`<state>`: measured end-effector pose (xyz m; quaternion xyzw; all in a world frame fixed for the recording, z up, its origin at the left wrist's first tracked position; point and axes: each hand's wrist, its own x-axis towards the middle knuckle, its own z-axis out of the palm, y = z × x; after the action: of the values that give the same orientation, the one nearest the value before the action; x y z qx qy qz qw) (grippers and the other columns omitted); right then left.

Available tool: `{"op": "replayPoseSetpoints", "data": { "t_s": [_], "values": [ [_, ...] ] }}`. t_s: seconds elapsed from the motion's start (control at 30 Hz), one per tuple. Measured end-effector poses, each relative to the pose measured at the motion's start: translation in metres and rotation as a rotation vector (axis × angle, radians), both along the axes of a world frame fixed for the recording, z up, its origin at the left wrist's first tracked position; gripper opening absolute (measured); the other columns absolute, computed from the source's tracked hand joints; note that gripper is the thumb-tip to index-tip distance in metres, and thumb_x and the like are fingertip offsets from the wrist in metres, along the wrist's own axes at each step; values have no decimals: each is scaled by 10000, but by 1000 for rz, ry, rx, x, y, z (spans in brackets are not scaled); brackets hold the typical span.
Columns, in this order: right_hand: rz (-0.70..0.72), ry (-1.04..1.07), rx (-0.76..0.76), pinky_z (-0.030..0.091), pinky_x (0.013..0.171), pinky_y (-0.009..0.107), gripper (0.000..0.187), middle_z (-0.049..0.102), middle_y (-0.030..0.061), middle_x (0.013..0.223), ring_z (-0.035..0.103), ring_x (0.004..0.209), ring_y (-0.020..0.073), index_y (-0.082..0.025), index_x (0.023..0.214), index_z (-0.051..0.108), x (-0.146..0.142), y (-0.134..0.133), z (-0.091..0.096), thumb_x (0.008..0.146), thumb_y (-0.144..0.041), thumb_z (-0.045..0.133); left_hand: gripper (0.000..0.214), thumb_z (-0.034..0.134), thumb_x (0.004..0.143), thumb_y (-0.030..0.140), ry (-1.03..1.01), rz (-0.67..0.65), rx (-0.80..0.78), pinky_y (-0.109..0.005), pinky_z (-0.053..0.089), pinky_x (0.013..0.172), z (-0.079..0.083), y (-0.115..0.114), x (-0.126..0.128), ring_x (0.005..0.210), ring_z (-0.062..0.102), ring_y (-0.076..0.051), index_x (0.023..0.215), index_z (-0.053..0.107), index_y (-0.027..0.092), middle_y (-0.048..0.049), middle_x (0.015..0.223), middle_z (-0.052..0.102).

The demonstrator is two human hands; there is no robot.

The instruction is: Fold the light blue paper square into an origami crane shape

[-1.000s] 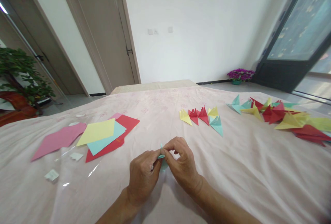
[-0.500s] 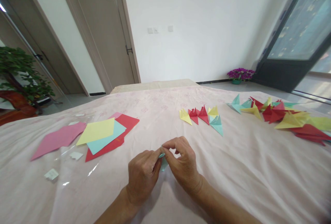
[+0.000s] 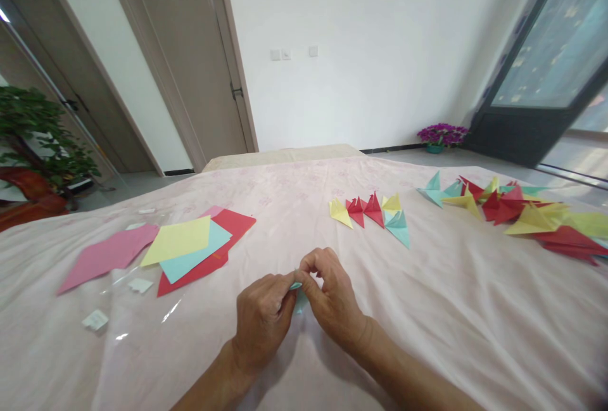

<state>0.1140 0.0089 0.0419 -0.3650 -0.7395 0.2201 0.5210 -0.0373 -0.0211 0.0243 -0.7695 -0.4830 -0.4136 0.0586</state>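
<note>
Between my two hands is a small folded piece of light blue paper [image 3: 300, 303], mostly covered by the fingers. My left hand [image 3: 263, 313] is closed, pinching it from the left with thumb and fingers. From the right, my right hand [image 3: 335, 297] pinches its upper end between thumb and forefinger. Beyond the hands stand several small folded paper cranes: a yellow crane [image 3: 341, 213], a red crane [image 3: 374, 209] and a light blue crane [image 3: 399, 228] among them.
Pink paper [image 3: 111, 254], a yellow sheet [image 3: 178, 240], a light blue sheet [image 3: 194, 264] and red paper [image 3: 237, 230] lie to the left beside clear plastic wrap. On the right sits a pile of folded cranes [image 3: 534, 220]. A wrinkled pale pink cloth [image 3: 441, 309] covers the table.
The fingers of my right hand have shifted very slightly at the top of the folded paper. Both hands keep their pinch, and everything else stays in place.
</note>
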Motion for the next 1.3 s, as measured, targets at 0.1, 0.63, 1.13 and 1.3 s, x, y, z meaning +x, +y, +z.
{"op": "replayPoseSetpoints", "data": {
  "t_s": [0.1,0.63,1.13,1.3],
  "values": [
    [66,58,-158,415,687,286,82,569,-4,779,512,750,156,-204,807,566,1,6,-1,888,-214,575,234,501,959,239,-75,-40,-124,-269,422,619,2,1,0,656,633,-173,1026,723,206,-32,734,705],
    [49,143,-375,398,605,243,192,539,-12,697,504,676,137,-192,665,560,-3,14,0,829,-294,564,373,625,863,484,-594,-167,-715,-226,330,545,2,8,6,593,436,-126,714,687,147,3,624,544],
    [143,236,-576,403,546,210,193,579,-4,670,503,643,129,-174,717,662,-2,17,-5,783,-354,658,437,720,771,540,-876,-304,-901,-232,361,571,4,12,6,606,494,-130,785,722,103,-33,679,614],
    [92,266,-588,387,517,202,177,556,-15,624,498,610,122,-179,666,616,-6,19,-9,789,-307,622,421,743,756,520,-941,-296,-914,-223,368,563,3,12,8,593,505,-125,801,726,102,-33,682,633]
  ]
}}
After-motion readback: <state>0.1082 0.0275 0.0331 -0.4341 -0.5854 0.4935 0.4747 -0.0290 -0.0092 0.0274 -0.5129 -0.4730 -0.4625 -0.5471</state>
